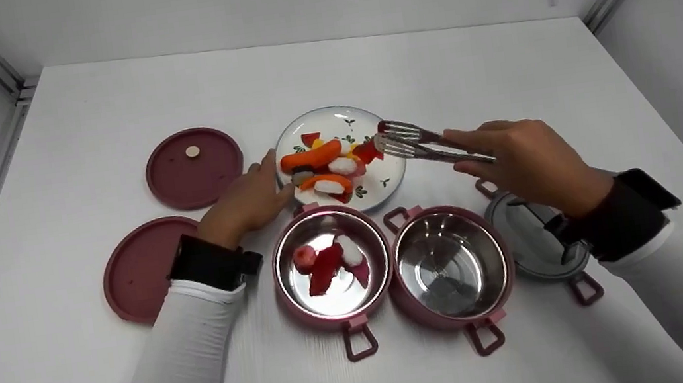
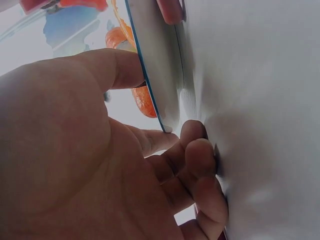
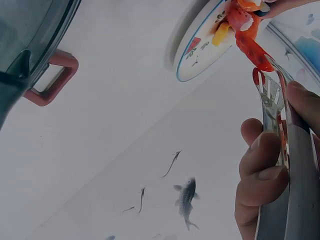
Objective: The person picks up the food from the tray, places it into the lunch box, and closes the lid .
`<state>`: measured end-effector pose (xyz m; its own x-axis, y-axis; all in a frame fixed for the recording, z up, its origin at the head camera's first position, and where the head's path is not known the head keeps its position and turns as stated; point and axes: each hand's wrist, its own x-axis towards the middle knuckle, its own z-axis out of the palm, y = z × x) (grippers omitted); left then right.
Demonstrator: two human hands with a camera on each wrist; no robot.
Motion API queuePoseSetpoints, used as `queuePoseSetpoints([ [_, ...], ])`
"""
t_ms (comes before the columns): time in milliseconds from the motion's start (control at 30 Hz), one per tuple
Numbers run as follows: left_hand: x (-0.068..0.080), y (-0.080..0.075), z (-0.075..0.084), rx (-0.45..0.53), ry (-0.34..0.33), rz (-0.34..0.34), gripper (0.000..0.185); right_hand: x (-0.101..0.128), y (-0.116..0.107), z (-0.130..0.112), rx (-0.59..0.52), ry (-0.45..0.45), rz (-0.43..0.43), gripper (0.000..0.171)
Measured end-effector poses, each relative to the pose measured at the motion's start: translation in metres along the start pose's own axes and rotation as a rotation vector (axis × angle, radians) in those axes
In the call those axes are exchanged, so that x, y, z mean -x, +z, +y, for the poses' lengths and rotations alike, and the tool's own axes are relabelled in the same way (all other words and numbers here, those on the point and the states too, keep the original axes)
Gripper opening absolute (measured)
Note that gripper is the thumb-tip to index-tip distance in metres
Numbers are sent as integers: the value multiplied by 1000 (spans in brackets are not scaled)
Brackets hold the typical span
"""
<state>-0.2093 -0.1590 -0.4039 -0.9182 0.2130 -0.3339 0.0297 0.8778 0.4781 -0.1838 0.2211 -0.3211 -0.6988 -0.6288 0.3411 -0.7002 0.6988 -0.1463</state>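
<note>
My left hand (image 1: 255,193) holds the left rim of a white plate (image 1: 390,178), with the thumb at the edge and the fingers low beside it. In the left wrist view, the other fingers curl near the table under the blue-edged rim. My right hand (image 1: 516,150) grips metal tongs (image 1: 419,147) with slotted ends, which reach over the plate's right side. A red food piece (image 3: 252,50) is right at the tong tips. Heaped on the plate are an orange carrot-like piece (image 1: 313,155), white pieces (image 1: 343,166) and other colourful food.
Close in front of the plate stands a pink pot (image 1: 286,296) holding red and white pieces (image 1: 326,270). Beside it is a second pot (image 1: 452,263) with a bare steel inside. A grey-lidded pot (image 1: 532,238) lies under my right forearm. Two maroon discs (image 1: 196,178) are at left.
</note>
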Motion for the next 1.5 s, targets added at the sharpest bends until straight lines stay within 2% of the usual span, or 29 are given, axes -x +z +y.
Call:
queuePoseSetpoints([
  [233, 1, 0, 2, -1, -1, 2, 82, 3, -8, -24, -64, -59, 2, 47],
  [433, 0, 2, 1, 93, 20, 33, 81, 7, -11, -55, -201, -64, -137, 49],
  [500, 0, 3, 1, 83, 22, 33, 81, 9, -10, -64, -243, -73, -196, 49],
  [600, 0, 2, 0, 14, 8, 15, 82, 10, -6, -74, -263, -103, -250, 49],
  [800, 1, 0, 1, 1, 23, 13, 81, 17, 0, -83, -253, -166, -264, 46],
  [967, 2, 1, 0, -1, 26, 21, 81, 19, 1, -84, -265, -182, -256, 45],
  [1133, 0, 1, -1, 0, 24, 26, 82, 16, -2, -83, -243, -152, -252, 46],
  [1500, -1, 2, -3, 0, 28, 18, 82, -2, -1, -65, -77, -72, -205, 56],
])
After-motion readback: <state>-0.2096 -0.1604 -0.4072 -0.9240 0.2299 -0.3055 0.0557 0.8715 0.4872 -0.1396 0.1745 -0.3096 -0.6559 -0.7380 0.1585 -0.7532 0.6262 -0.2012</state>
